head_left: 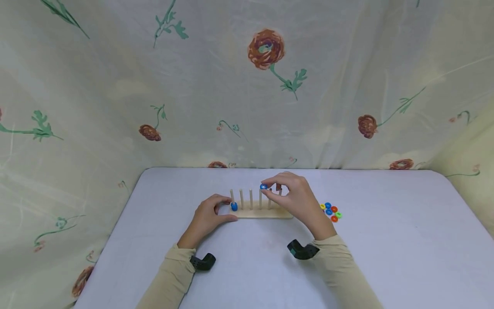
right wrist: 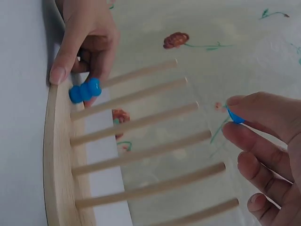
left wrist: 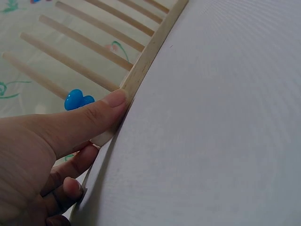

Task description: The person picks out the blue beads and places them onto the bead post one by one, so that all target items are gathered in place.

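Observation:
A wooden peg board [head_left: 266, 213] with several upright pegs stands on the table. My left hand [head_left: 209, 215] grips its left end, with the thumb [left wrist: 96, 115] along the front edge and the fingers behind. Blue rings [right wrist: 85, 91] are stacked low on the leftmost peg, close to that thumb. Between thumb and forefinger my right hand [head_left: 295, 194] pinches another blue ring [head_left: 263, 186], held up near the tops of the middle pegs. In the right wrist view the fingers hide most of this ring [right wrist: 234, 116].
Right of the board lies a group of loose rings, among them a red ring [head_left: 334, 219], a green ring [head_left: 338, 215] and a blue ring [head_left: 328, 205]. They lie on the white tabletop [head_left: 247, 274]. A flowered cloth [head_left: 200, 86] hangs behind the table.

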### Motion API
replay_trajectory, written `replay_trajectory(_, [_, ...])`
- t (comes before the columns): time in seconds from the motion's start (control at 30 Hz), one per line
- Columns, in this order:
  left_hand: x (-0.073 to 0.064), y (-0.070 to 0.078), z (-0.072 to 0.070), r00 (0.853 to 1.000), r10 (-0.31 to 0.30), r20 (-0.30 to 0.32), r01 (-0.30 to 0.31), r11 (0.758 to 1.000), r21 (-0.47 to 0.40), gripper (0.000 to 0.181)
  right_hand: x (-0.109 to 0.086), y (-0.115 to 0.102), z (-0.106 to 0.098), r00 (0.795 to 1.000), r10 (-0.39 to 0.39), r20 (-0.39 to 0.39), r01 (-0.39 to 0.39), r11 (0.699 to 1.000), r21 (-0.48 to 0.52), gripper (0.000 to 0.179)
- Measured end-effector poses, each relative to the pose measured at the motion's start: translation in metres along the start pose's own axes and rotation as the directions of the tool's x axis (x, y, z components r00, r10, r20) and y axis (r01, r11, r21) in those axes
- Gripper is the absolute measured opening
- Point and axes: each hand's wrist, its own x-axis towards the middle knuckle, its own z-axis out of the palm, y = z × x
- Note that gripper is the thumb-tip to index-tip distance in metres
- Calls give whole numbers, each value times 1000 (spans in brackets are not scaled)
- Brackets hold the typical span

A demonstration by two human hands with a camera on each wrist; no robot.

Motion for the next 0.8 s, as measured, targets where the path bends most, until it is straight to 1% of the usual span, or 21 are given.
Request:
replay_trajectory(0.13, [0, -1, 0, 1000, 5, -3, -5, 1000, 1, 53, 7, -7, 13, 999, -8, 48, 8, 1000, -7, 20])
replay_trajectory(0.23, [-1, -2, 0, 1000, 8, -3, -8, 1000, -1, 52, 10, -11, 22, 998, -26, 58, 27, 1000, -15, 20])
replay_trajectory(0.37, [-1, -3, 0, 1000, 8, -1, -8, 1000, -8, 52, 14, -16, 31, 998, -49, 42, 51, 998, -24, 21])
replay_trajectory(0.6, [0, -4, 0, 1000, 18, -3, -18, 1000, -16, 51, 23, -27, 44, 998, -45, 40, 47, 998, -31, 23])
replay_trajectory(0.8, [0, -3, -1, 1000, 30, -4, -30, 999, -18, 51, 25, -30, 50, 994, -110, 23, 111, 992, -63, 18])
